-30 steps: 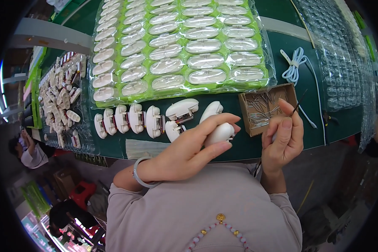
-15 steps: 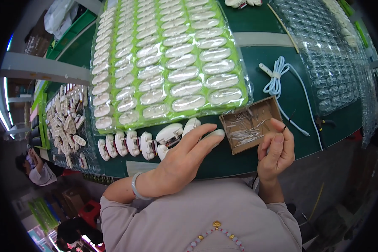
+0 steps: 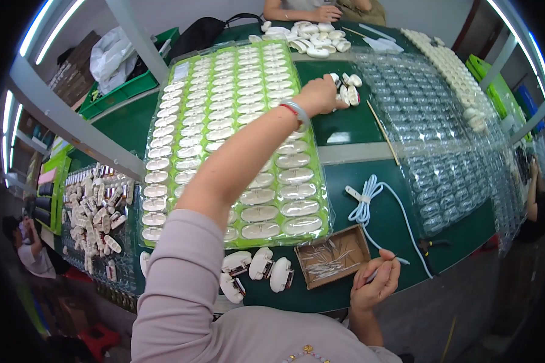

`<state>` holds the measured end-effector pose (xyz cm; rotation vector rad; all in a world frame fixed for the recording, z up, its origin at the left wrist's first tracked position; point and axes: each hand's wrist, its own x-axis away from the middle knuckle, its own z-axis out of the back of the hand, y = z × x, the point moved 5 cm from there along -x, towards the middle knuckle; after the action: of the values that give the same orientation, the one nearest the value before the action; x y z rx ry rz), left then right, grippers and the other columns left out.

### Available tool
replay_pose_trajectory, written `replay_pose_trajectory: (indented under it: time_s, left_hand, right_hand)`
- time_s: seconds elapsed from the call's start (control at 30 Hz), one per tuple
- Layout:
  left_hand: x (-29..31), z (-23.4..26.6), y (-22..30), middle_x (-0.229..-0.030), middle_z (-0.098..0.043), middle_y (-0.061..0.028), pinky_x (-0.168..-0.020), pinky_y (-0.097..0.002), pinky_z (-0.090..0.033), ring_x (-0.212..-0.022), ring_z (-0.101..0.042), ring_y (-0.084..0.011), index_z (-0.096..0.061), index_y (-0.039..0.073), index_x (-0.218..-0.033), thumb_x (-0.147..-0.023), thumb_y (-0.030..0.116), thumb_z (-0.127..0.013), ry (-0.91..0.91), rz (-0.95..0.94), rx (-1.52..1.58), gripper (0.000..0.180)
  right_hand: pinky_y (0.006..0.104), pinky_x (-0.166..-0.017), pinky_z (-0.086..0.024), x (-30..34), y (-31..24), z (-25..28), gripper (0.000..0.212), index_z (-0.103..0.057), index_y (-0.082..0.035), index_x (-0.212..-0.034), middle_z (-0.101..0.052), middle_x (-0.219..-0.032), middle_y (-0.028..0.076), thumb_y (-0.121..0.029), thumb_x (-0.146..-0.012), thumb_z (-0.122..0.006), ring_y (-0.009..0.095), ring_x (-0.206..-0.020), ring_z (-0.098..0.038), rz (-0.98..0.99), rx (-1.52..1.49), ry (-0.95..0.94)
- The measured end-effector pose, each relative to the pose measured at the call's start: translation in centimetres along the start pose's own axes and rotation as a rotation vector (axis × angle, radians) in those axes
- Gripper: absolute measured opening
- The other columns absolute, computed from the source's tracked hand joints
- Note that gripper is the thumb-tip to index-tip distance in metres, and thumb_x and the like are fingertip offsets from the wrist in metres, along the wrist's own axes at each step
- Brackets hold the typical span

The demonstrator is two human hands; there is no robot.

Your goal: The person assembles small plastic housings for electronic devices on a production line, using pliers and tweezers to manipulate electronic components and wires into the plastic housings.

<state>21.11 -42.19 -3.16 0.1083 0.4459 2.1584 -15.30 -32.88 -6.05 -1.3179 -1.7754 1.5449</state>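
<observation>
My left hand (image 3: pixel 320 97) reaches far across the table, over the right edge of the green tray, to a small group of white oval device housings (image 3: pixel 350 91). Its fingertips are at the nearest housings, but its bent fingers are mostly hidden, so whether they grip one cannot be seen. Close to my body, my right hand (image 3: pixel 375 284) is closed on a slim, dark-tipped tool (image 3: pixel 372 276), partly covered by the fingers. Beside that hand sits a small cardboard box (image 3: pixel 312 282) with several thin metallic pieces inside. Several opened white housings (image 3: pixel 260 263) stand left of the box.
The green tray (image 3: pixel 269 241) of white oval shells fills the middle. Clear blister trays (image 3: pixel 442 181) lie right, beside a coiled pale cable (image 3: pixel 363 202) and pliers (image 3: pixel 427 247). Loose housings (image 3: pixel 94 212) are heaped left. Across the table, a person's hand (image 3: pixel 327 13) rests near more white shells (image 3: pixel 321 39).
My left hand has moved from beside the cardboard box to the far housings. The view has tilted up, showing the far table side. My right hand still holds the slim tool near the box.
</observation>
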Motion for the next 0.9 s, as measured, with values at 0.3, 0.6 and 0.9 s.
replay_pose_trajectory:
  time_s: [0.3, 0.6, 0.9]
  left_hand:
    - [-1.5, -6.8, 4.5, -0.092, -0.061, -0.0159, -0.057, -0.0399, -0.051, -0.083, -0.061, -0.0288, -0.056, -0.003, -0.102, -0.076, 0.013, -0.057, 0.095, 0.073, -0.194, 0.03]
    - [2.0, -1.7, 7.9, -0.07, -0.058, -0.017, -0.056, -0.0354, -0.05, -0.068, -0.058, -0.032, -0.053, -0.007, -0.091, -0.07, 0.009, -0.063, 0.051, -0.875, -0.279, 0.027]
    - [20.4, 4.5, 4.8, -0.071, -0.055, -0.0092, -0.046, -0.0275, -0.045, -0.062, -0.06, -0.0193, -0.046, 0.005, -0.085, -0.093, 0.033, -0.036, -0.708, 0.258, 1.876, 0.031]
  right_hand:
    - [0.0171, -0.028, -0.019, 0.0, 0.1, 0.0, 0.03, -0.043, 0.004, -0.111, -0.034, -0.058, 0.0, -0.021, -0.096, -0.035, 0.003, -0.034, -0.022, -0.072, 0.073, 0.14]
    - [0.0187, -0.029, -0.015, -0.6, 0.2, -0.6, 0.033, -0.04, 0.004, -0.116, -0.036, -0.061, 0.001, -0.021, -0.096, -0.035, 0.004, -0.034, -0.019, -0.022, 0.041, 0.1]
    - [0.0176, -0.031, -0.013, -0.3, -0.2, -0.3, 0.033, -0.042, 0.002, -0.117, -0.033, -0.059, -0.001, -0.022, -0.096, -0.037, 0.002, -0.035, -0.019, 0.023, 0.081, 0.071]
